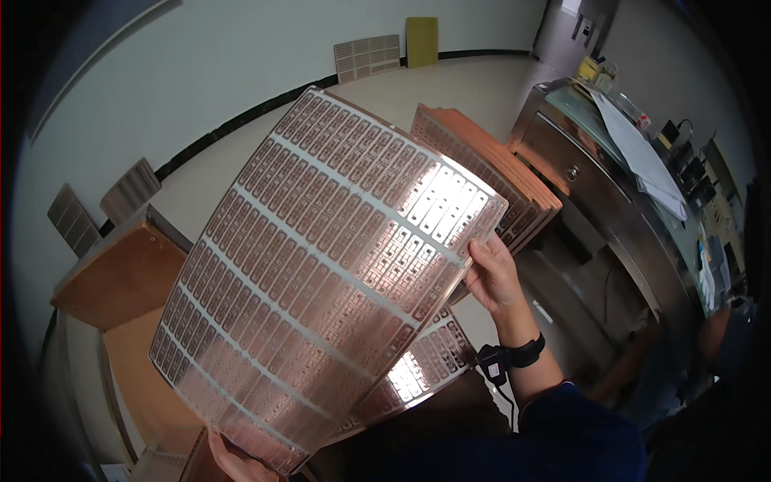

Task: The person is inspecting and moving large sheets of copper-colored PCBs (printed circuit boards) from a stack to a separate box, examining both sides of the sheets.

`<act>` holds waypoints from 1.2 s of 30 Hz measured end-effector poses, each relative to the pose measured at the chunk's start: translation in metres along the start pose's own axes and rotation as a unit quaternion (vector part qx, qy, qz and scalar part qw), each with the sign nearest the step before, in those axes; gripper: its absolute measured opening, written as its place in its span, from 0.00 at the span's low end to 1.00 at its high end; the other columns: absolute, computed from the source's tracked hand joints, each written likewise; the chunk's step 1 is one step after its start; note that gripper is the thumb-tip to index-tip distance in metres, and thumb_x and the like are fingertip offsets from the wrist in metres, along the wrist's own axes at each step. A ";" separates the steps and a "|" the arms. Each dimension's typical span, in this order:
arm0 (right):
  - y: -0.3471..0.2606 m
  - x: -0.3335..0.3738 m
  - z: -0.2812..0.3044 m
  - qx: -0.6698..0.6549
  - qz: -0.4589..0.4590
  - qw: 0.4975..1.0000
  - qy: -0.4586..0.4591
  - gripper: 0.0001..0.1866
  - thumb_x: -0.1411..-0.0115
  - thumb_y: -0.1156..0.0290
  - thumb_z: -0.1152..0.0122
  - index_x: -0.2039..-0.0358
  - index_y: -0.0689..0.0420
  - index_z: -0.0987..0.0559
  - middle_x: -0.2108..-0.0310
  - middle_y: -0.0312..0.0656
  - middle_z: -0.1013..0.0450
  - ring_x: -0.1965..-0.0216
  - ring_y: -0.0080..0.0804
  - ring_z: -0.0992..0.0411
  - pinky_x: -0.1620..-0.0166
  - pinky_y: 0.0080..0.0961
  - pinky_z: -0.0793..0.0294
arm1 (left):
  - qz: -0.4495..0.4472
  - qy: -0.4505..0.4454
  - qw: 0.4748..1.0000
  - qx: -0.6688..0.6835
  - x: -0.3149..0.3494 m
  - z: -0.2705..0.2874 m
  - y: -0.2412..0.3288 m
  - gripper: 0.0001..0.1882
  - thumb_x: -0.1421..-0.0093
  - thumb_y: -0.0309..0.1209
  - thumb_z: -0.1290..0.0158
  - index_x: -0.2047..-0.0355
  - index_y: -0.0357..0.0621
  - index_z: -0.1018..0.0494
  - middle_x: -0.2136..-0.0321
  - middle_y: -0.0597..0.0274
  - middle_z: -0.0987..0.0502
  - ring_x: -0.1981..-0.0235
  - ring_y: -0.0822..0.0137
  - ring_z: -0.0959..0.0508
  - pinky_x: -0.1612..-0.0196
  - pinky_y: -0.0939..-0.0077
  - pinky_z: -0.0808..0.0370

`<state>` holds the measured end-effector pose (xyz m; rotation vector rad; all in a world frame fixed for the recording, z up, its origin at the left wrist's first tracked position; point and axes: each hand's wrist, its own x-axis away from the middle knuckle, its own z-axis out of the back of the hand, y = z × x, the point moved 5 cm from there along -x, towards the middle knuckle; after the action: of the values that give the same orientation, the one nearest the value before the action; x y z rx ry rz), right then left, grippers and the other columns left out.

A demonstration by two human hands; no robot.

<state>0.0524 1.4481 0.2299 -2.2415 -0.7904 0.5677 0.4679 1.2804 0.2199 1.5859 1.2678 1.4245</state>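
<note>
A large copper-coloured circuit board panel point(297, 241), patterned with rows of small rectangular circuits, is held up and tilted between my hands. My right hand point(494, 277) grips its right edge, thumb on the face, with a black strapped device on the wrist. Down at the lower edge, my left hand point(237, 464) clasps the panel, its fingers partly hidden behind it. Light glares off the panel's upper right part. Beneath it shows a second patterned panel point(438, 357), mostly covered by the one I hold.
Beyond the panel stands a stack of similar boards point(514, 181) on edge. A metal desk point(554, 145) with papers and small items lies to the right. On the left is a brown wooden box-like piece point(120, 277). Several panels, one yellow point(422, 42), lean on the wall.
</note>
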 end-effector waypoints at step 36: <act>-0.035 -0.052 0.039 0.084 0.073 0.993 0.039 0.23 0.38 0.60 0.57 0.48 0.60 0.37 0.48 0.45 0.38 0.47 0.34 0.40 0.46 0.32 0.39 | 0.001 -0.268 0.929 0.254 0.002 -0.006 0.019 0.26 0.36 0.41 0.64 0.42 0.37 0.47 0.49 0.55 0.35 0.50 0.66 0.32 0.50 0.71 0.33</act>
<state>-0.0206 1.4509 0.2377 -2.1624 -0.5213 0.5897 0.4668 1.2755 0.2388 2.1240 1.3420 0.5915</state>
